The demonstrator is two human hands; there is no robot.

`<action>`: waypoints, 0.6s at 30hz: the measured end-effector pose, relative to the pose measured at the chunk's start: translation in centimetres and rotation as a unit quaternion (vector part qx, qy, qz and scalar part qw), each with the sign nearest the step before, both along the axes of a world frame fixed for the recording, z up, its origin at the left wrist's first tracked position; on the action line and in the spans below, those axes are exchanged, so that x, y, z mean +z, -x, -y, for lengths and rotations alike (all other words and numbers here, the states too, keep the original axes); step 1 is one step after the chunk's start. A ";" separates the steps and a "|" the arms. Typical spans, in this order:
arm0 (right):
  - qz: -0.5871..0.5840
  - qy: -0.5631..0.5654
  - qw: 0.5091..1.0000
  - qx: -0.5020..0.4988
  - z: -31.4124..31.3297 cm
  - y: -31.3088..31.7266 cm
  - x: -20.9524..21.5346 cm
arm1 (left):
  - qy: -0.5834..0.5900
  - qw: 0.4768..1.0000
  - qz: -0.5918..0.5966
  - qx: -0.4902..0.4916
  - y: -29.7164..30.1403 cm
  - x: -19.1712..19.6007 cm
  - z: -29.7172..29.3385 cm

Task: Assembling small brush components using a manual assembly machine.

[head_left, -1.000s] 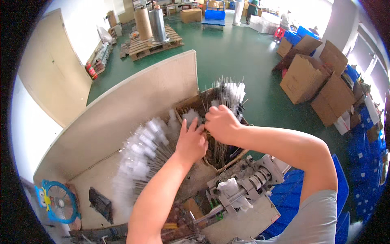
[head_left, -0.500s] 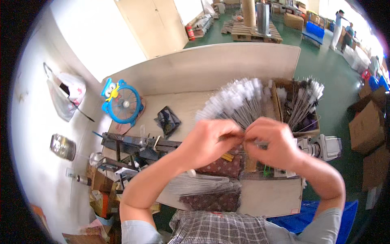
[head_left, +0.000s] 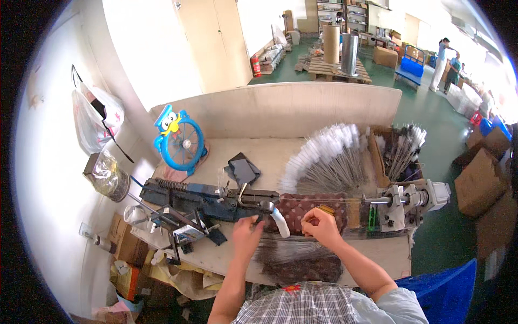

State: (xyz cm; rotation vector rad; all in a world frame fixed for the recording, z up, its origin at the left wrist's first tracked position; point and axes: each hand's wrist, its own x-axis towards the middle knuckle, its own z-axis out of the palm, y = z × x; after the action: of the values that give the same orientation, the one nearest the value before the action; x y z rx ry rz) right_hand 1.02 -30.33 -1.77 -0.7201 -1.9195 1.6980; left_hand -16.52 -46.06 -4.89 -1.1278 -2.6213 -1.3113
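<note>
Beside the white handle (head_left: 280,223), left fingers (head_left: 251,221) and right fingers (head_left: 312,217) curl; whether holding, I cannot tell.

The machine bar (head_left: 218,204) is dark matt metal; its lever grip (head_left: 280,223) looks like smooth white plastic. The dotted pad (head_left: 299,208) is cloth. The brushes (head_left: 330,154) have metal stems and fibrous white bristles. The spindle unit (head_left: 398,207) is bare metal, the fan frame (head_left: 169,158) glossy plastic.

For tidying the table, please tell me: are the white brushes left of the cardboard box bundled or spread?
Spread: the white brushes form a fan, wire stems converging toward the near side.
</note>
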 end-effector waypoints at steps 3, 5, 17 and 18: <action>0.023 0.001 0.999 -0.027 -0.4 0.8 -0.8 | -0.014 0.989 -0.147 -0.013 1.1 -0.3 -4.7; 0.033 0.000 0.999 -0.032 -0.6 1.4 -1.5 | -0.047 0.976 -0.209 -0.030 2.3 -2.2 -7.1; 0.042 0.091 0.995 -0.031 -2.8 5.5 -0.9 | -0.165 0.902 0.378 -0.127 4.8 -4.0 -6.9; 0.025 0.115 0.993 -0.031 -3.1 6.0 -1.2 | -0.204 0.849 0.460 -0.161 4.9 -3.2 -7.1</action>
State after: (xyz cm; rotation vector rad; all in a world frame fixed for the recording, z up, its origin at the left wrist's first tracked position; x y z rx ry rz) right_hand -5.00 -27.20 -2.99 -0.9059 -1.7305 1.8989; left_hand -21.42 -38.98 -8.10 -1.0441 -2.3940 -2.9187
